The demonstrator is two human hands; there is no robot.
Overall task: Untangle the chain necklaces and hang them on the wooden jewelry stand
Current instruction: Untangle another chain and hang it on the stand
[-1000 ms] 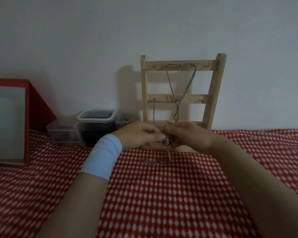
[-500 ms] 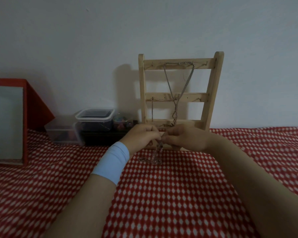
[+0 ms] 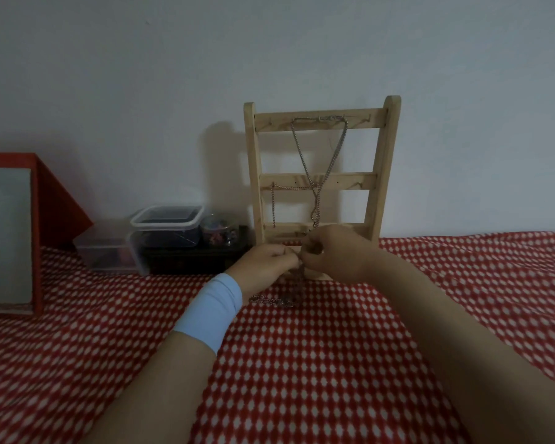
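A wooden ladder-shaped jewelry stand (image 3: 382, 168) leans against the wall. One silver chain (image 3: 305, 161) hangs in a long V from its top rail, and a second chain (image 3: 273, 206) hangs from the middle rail at the left. In front of the stand's base, my left hand (image 3: 268, 261) and my right hand (image 3: 334, 254) meet fingertip to fingertip, both pinching a tangled chain necklace (image 3: 273, 301). Its loose part droops from the fingers and lies bunched on the cloth just below my left hand. The exact pinch point is hidden by my fingers.
A red and white checked cloth (image 3: 334, 363) covers the surface. Left of the stand sit clear plastic tubs (image 3: 167, 219), a small round jar of beads (image 3: 220, 229) and a dark box. A red-framed mirror (image 3: 10, 235) stands at the far left.
Both hands have stayed together in front of the stand's base, drawing slightly closer to it. The chain now hangs shorter between the fingers, with more of it lying on the cloth.
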